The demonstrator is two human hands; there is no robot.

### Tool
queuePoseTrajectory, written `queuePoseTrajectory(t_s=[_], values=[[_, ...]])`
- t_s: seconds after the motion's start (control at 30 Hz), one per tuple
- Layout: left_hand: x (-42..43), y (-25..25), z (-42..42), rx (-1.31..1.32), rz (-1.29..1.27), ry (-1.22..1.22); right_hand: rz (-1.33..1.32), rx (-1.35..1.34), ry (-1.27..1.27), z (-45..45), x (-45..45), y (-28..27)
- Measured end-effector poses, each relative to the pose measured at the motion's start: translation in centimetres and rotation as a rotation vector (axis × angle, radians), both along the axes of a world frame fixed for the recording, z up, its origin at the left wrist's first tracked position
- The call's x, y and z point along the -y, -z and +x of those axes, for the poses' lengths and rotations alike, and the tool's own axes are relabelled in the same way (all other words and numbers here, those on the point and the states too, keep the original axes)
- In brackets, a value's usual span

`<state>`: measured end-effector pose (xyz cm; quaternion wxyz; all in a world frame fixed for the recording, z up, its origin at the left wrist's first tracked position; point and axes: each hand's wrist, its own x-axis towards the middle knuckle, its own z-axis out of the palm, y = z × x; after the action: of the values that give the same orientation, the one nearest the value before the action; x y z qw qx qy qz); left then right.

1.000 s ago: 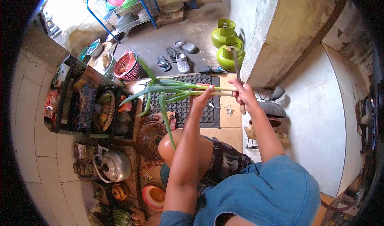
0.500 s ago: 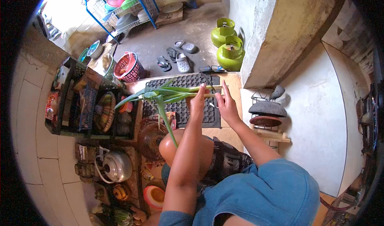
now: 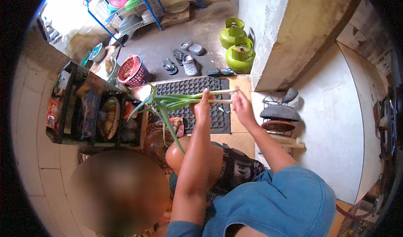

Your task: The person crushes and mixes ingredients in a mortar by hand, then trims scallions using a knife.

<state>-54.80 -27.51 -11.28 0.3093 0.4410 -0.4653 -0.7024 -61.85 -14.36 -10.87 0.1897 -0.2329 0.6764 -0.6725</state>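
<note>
Long green onions (image 3: 176, 98) lie across my left hand (image 3: 202, 109), which is closed around their pale stalks. Their green leaves fan out to the left, and one leaf hangs down toward my knee. At the white ends of the stalks is my right hand (image 3: 241, 107), its fingers bent and blurred by motion. Whether it grips a stalk or anything else cannot be made out. No knife can be made out in this view.
A black rubber mat (image 3: 218, 121) lies below my hands, with sandals (image 3: 190, 65) and green gas cylinders (image 3: 240, 58) beyond. Black crates (image 3: 69, 132) stand left; pans (image 3: 279, 112) sit in a rack right. A round blur covers the lower left.
The knife seen in my right hand a second ago is no longer discernible. My right hand first moved left along the stalks, then back to their ends. A round blur now covers the kettle area.
</note>
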Motion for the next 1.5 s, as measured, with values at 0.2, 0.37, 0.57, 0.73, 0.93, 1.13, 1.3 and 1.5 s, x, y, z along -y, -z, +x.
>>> queuePoseTrajectory(t_s=[0.2, 0.37, 0.57, 0.73, 0.93, 1.13, 1.3, 1.5], values=[[-0.5, -1.3, 0.3, 0.015, 0.136, 0.053, 0.343, -0.391, 0.062, 2.2, 0.5, -0.5], [-0.4, -0.7, 0.1, 0.005, 0.147, 0.066, 0.284, -0.454, 0.206, 0.0, -0.7, 0.9], [-0.1, -0.2, 0.3, -0.058, 0.186, 0.002, 0.086, 0.037, 0.187, -3.9, -2.7, 4.5], [0.1, -0.2, 0.6, -0.117, 0.168, 0.049, 0.188, 0.164, 0.128, -4.0, -3.5, 10.3], [-0.2, -0.5, 0.2, -0.202, 0.172, 0.025, 0.205, 0.106, 0.041, -2.8, -4.1, 10.5], [-0.5, -0.7, 0.2, -0.285, 0.172, -0.032, 0.245, 0.128, 0.081, -3.9, -3.8, 11.5], [0.0, -0.5, 0.0, -0.357, 0.172, -0.146, -0.017, 0.256, -0.042, 0.9, -2.7, 2.3], [-0.2, -0.9, 0.2, -0.354, 0.115, -0.141, 0.019, 0.041, -0.022, 1.8, -0.9, 4.1]])
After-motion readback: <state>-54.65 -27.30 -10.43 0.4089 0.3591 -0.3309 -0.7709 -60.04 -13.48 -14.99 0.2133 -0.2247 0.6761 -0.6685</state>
